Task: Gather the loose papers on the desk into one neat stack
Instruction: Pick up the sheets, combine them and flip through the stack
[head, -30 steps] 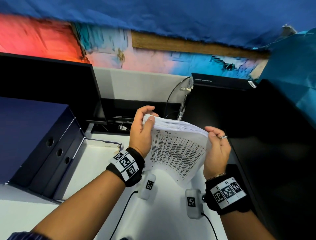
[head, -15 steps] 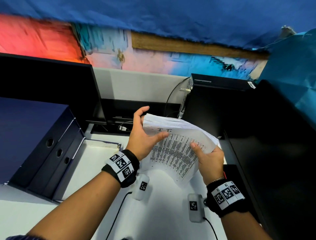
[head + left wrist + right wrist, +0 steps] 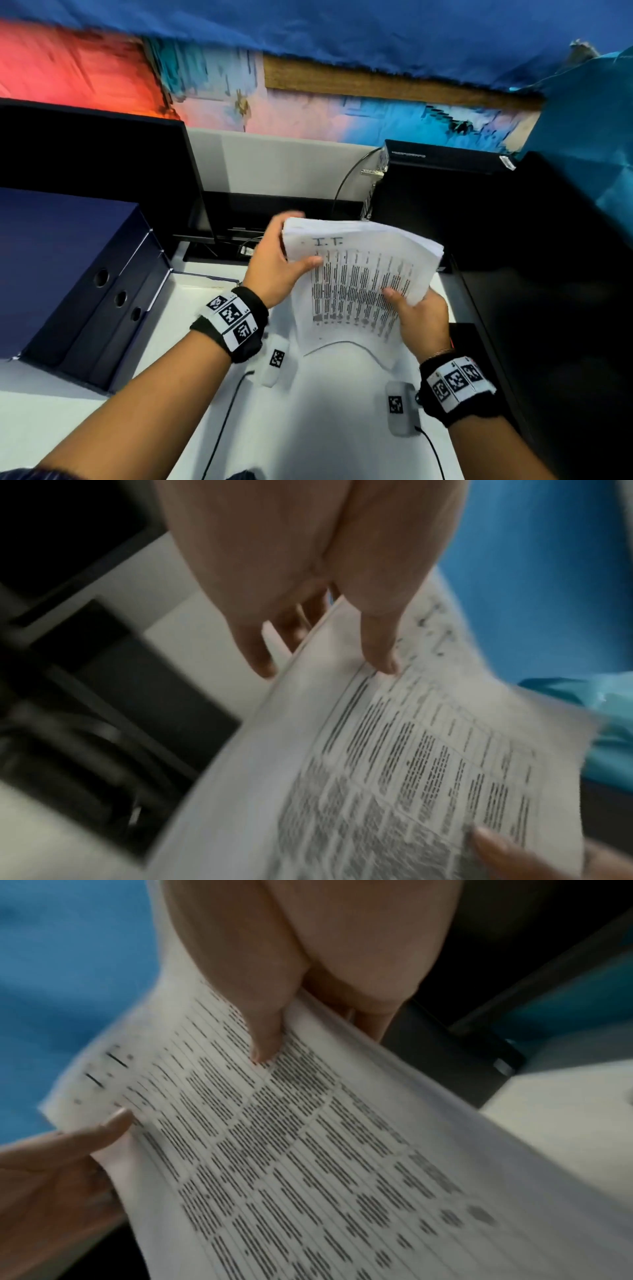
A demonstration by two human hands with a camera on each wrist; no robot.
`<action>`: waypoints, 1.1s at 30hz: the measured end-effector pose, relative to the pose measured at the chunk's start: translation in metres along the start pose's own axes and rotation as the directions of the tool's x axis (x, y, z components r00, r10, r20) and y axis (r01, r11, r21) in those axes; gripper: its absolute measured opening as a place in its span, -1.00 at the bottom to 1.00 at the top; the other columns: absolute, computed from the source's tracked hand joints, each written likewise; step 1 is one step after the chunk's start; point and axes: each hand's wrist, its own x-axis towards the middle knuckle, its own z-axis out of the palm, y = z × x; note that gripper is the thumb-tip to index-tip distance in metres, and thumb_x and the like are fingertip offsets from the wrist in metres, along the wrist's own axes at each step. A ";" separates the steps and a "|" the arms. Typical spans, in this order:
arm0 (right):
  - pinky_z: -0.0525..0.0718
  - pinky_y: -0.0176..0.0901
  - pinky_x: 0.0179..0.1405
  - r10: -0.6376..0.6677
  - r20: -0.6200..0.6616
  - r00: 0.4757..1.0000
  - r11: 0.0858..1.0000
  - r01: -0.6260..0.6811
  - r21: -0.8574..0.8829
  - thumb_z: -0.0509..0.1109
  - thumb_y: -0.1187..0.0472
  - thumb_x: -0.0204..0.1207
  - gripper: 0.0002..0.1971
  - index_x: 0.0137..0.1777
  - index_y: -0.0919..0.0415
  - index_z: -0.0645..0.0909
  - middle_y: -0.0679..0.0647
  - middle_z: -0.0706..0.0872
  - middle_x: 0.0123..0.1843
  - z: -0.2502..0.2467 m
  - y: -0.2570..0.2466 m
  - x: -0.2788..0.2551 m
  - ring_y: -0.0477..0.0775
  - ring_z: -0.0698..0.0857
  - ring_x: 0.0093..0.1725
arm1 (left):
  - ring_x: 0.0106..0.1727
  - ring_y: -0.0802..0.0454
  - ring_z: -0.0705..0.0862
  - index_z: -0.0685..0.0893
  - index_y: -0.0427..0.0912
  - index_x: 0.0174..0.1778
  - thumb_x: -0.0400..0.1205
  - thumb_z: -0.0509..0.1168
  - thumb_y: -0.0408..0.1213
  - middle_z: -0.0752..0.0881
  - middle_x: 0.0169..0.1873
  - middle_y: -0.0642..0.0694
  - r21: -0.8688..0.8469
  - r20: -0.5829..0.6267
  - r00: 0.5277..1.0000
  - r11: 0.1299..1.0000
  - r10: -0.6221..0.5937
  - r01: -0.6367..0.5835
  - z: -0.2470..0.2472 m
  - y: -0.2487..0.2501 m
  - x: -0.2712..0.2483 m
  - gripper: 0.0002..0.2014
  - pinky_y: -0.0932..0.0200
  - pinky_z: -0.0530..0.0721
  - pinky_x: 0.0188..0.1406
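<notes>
Paper stack [image 3: 359,274]: held in the air above the white desk [image 3: 325,428], over its far-right area; contact between the lower edge and the desk cannot be told. Top sheet is a printed table w/ handwritten "I.T." heading. Long axis runs from the far-left heading end down toward the near-right; stack is tilted, printed face toward the head camera. Lower part bows and curls near the desk.

Left hand [image 3: 274,267]: grips the heading end at the stack's left edge. Thumb lies on the printed face, fingers [image 3: 260,653] go behind the sheets.

Right hand [image 3: 421,318]: grips the right edge lower down. Thumb pressed on the printed face, fingers [image 3: 373,1020] curled under the stack.

Surroundings: dark blue binders [image 3: 68,274] lie at the desk's left edge. A black monitor [image 3: 92,171] stands at the far-left. A black computer case [image 3: 445,192] sits at the far-right corner, a cable [image 3: 346,181] running to its left side.
</notes>
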 end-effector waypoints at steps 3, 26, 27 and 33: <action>0.76 -0.06 -0.16 -0.187 0.109 0.976 0.931 0.212 -0.298 0.51 0.07 0.49 -0.82 0.02 0.12 0.76 0.02 0.82 -0.20 -0.005 -0.030 0.007 0.10 0.79 -0.16 | 0.41 0.00 0.51 0.47 0.19 0.47 0.23 0.67 0.01 0.61 0.34 0.12 0.455 0.075 0.945 0.832 0.319 -0.317 -0.008 0.029 0.011 -0.14 -0.10 0.43 0.48; 0.76 -0.44 -0.28 0.206 -0.062 0.977 0.953 -0.185 0.240 0.59 0.37 0.40 -0.85 -0.13 0.16 0.71 0.08 0.80 -0.14 -0.002 0.036 0.006 -0.04 0.77 -0.23 | 0.10 -0.09 0.84 0.74 -0.28 0.21 0.59 0.44 -0.37 0.86 0.07 -0.16 -0.263 -0.090 0.936 0.915 -0.340 0.307 -0.005 -0.070 -0.006 -0.73 -0.16 0.73 0.27; 0.76 -0.45 -0.30 0.184 -0.079 0.980 0.956 -0.160 0.246 0.57 0.35 0.43 -0.84 -0.19 0.09 0.69 0.00 0.78 -0.20 -0.002 0.034 0.007 -0.11 0.77 -0.25 | 0.07 -0.07 0.85 0.74 -0.27 0.19 0.59 0.45 -0.36 0.86 0.05 -0.15 -0.234 -0.130 0.944 0.934 -0.304 0.269 -0.006 -0.067 -0.004 -0.74 -0.11 0.75 0.24; 0.74 -0.13 -0.16 0.022 -0.234 0.972 0.999 -0.009 0.053 0.53 0.13 0.50 -0.85 0.00 0.15 0.71 -0.03 0.75 -0.23 0.003 0.038 -0.002 0.06 0.77 -0.20 | -0.29 0.49 0.65 0.71 -0.16 -0.08 0.62 0.44 -0.30 0.70 -0.27 0.17 0.104 -0.217 0.974 0.990 -0.067 0.092 0.011 -0.064 -0.022 -0.96 0.56 0.55 -0.27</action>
